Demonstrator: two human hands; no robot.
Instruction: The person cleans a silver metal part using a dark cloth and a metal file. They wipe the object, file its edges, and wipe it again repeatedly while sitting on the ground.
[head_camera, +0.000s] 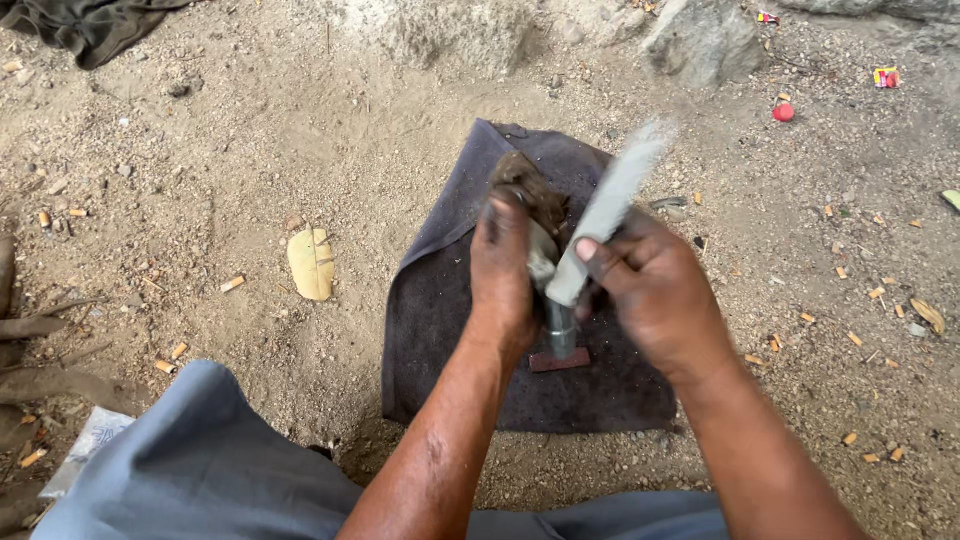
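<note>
Under me is bare sandy ground (250, 150), gritty and strewn with small wood chips. A dark grey cloth (450, 330) lies spread flat on it (a little rumpled at its far corner), and a small metal stand with a reddish base (560, 358) sits on the cloth. A yellow dry leaf (311, 263) lies left of it, a red cap (783, 112) farther off, and grey rocks (700, 35) at the top.

Place: outdoor work spot on bare ground.
Ground: sandy dirt (250, 150) with pebbles, a dry leaf (311, 264) and scattered litter.
Backdrop: rocks (700, 40) at the top edge.
Work surface: dark cloth (440, 330) spread directly on the dirt.
</note>
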